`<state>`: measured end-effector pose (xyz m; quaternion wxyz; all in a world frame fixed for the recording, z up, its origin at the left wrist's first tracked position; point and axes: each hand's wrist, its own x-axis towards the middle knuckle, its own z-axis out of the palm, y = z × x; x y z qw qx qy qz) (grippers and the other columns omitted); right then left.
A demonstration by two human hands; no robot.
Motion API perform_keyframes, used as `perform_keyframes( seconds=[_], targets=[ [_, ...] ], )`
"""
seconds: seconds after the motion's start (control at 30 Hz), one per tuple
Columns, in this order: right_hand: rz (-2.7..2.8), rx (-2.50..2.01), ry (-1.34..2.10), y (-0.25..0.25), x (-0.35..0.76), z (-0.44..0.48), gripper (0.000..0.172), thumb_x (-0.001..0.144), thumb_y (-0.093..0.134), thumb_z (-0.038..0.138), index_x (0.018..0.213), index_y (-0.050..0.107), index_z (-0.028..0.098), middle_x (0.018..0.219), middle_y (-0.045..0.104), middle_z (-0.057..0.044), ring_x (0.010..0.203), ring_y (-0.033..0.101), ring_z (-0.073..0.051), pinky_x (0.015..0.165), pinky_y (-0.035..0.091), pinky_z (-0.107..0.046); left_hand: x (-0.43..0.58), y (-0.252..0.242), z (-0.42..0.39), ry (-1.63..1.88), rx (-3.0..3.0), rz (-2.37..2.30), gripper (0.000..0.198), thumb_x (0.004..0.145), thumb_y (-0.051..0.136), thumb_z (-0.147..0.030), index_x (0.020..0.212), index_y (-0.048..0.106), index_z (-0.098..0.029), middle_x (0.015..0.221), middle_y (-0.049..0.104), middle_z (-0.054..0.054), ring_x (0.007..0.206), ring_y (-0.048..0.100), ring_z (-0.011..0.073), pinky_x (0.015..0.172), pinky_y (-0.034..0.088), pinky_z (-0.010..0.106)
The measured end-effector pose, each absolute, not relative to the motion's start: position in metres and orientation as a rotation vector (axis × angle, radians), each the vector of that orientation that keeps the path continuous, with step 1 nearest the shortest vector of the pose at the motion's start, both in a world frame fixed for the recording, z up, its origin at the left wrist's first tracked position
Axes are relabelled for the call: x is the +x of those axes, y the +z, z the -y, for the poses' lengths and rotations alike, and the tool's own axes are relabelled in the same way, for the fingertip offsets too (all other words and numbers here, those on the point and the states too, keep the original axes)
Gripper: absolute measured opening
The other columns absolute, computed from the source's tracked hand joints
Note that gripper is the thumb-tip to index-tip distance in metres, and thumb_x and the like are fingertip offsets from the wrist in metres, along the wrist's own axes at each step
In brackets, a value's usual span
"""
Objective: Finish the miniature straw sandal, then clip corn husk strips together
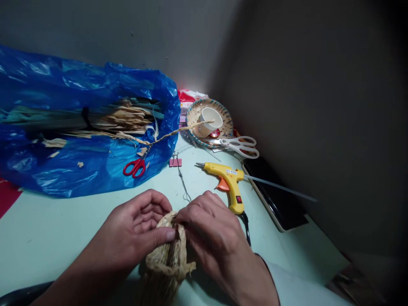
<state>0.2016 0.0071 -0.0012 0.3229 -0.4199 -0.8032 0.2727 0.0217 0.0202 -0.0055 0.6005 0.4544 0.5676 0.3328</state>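
A small woven basket (168,259) of pale plaited straw stands at the near edge of the table, its opening turned up toward me. My left hand (143,229) curls round the rim, thumb along the near side and fingers bent behind. At the far right of the same rim, my right hand (216,229) pinches the braided edge; its fingertips are partly hidden. A short braid end sticks out at the basket's right. Beyond my right hand lies a yellow hot glue gun (229,176) with a clear glue stick in its back.
A blue plastic bag (95,170) with dried straw strips (127,117) fills the left. Red scissors (135,168) rest on it. A pink binder clip (175,161), a woven tray (228,121) with a paper cup (210,119), white scissors (242,146) and a dark phone (277,195) lie behind.
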Motion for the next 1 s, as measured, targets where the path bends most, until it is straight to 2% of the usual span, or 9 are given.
perform_keyframes(
  seconds=[0.17,0.4,0.57,0.7,0.87,1.0],
  targets=[
    [2.174,-1.116,0.705,-0.003,0.205,-0.007,0.016,0.092,0.055,0.008,0.078,0.058,0.015,0.084,0.058,-0.002,0.084,0.048,-0.019,0.084,0.036,-0.039,0.022,-0.009,-0.017,0.75,1.07,-1.313,0.03,0.06,0.08,-0.029,0.083,0.062,-0.024,0.076,0.064,-0.003,0.077,0.063,0.0174,0.07,0.051,0.027],
    [2.257,-1.117,0.777,0.003,0.208,-0.009,0.018,0.097,0.049,0.015,0.098,0.066,0.015,0.094,0.063,-0.007,0.09,0.05,-0.024,0.091,0.037,-0.045,0.015,-0.012,-0.019,0.66,1.032,-1.27,0.028,0.068,0.077,-0.03,0.089,0.06,-0.024,0.08,0.066,-0.003,0.08,0.063,0.0176,0.071,0.047,0.027],
    [2.073,-1.136,0.926,0.009,0.207,-0.006,0.014,0.096,0.058,0.02,0.109,0.061,0.018,0.101,0.062,-0.004,0.099,0.053,-0.02,0.088,0.043,-0.035,0.013,-0.004,-0.019,0.651,0.891,-1.244,0.029,0.071,0.077,-0.03,0.096,0.063,-0.024,0.084,0.069,-0.001,0.082,0.063,0.0197,0.07,0.048,0.028],
    [1.962,-1.165,1.032,0.012,0.208,-0.005,0.036,0.088,0.072,0.03,0.12,0.055,0.025,0.114,0.059,0.001,0.112,0.051,-0.019,0.095,0.042,-0.031,0.017,0.001,-0.015,0.74,0.791,-1.266,0.027,0.074,0.075,-0.027,0.099,0.065,-0.024,0.087,0.072,0.0,0.084,0.065,0.0195,0.07,0.05,0.027],
    [2.008,-1.134,1.078,0.011,0.207,-0.007,0.022,0.099,0.054,0.023,0.12,0.056,0.018,0.115,0.059,-0.006,0.11,0.053,-0.019,0.098,0.043,-0.034,0.019,-0.002,-0.014,0.777,0.782,-1.229,0.028,0.073,0.079,-0.032,0.097,0.066,-0.026,0.087,0.07,-0.001,0.08,0.065,0.0176,0.067,0.052,0.024],
    [2.055,-1.123,1.084,0.006,0.206,-0.007,0.026,0.097,0.055,0.021,0.123,0.055,0.018,0.113,0.061,-0.007,0.107,0.055,-0.021,0.097,0.045,-0.036,0.018,-0.004,-0.013,0.798,0.873,-1.2,0.03,0.071,0.082,-0.035,0.092,0.062,-0.028,0.086,0.066,-0.004,0.075,0.063,0.0162,0.065,0.053,0.023]
  ],
)
